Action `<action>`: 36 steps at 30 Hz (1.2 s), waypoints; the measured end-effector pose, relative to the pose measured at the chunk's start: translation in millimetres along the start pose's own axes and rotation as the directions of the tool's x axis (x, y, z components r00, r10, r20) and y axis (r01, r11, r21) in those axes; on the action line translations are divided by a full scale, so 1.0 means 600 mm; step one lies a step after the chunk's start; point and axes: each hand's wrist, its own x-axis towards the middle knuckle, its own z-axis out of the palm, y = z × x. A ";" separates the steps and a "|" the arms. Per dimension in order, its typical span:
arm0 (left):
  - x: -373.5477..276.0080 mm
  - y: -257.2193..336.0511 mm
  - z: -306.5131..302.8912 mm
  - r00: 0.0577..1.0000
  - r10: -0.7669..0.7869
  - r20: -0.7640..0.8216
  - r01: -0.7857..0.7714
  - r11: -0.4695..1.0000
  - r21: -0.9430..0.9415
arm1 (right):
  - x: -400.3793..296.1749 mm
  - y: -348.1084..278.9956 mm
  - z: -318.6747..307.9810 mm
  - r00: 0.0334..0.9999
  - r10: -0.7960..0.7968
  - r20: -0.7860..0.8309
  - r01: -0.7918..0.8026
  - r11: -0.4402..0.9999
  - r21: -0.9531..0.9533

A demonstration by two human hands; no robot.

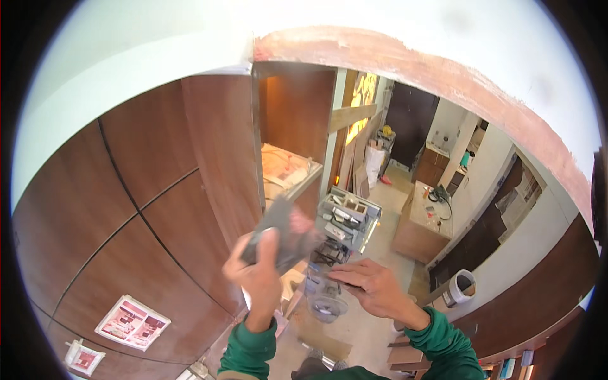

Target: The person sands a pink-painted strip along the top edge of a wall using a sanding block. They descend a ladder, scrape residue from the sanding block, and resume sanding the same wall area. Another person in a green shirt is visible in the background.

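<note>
My left hand (259, 261) grips a dark, flat, plate-like tool (282, 237), blurred, with a smear of pink paste on its right side. To its right, my right hand (368, 285) is closed around a thin dark tool (349, 285), mostly hidden under the fingers; its kind cannot be told. The two hands are apart, raised high in front of me, in green sleeves. Above them a band of pinkish filler (361, 45) runs along the edge of the white surface over the opening.
Brown wood panels (156, 228) with taped pictures (133, 323) stand at left. Below are a cluttered work table (351, 213), a round clear tub (327, 306) and a wooden box counter (422, 223). A white bucket (461, 286) is at right. The floor (304, 351) lies far below.
</note>
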 end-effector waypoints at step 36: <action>-0.109 -0.169 -0.346 0.753 -0.634 -0.177 0.647 0.665 0.373 | 0.470 -0.050 -0.009 0.707 -0.442 -0.552 -0.230 0.593 -0.771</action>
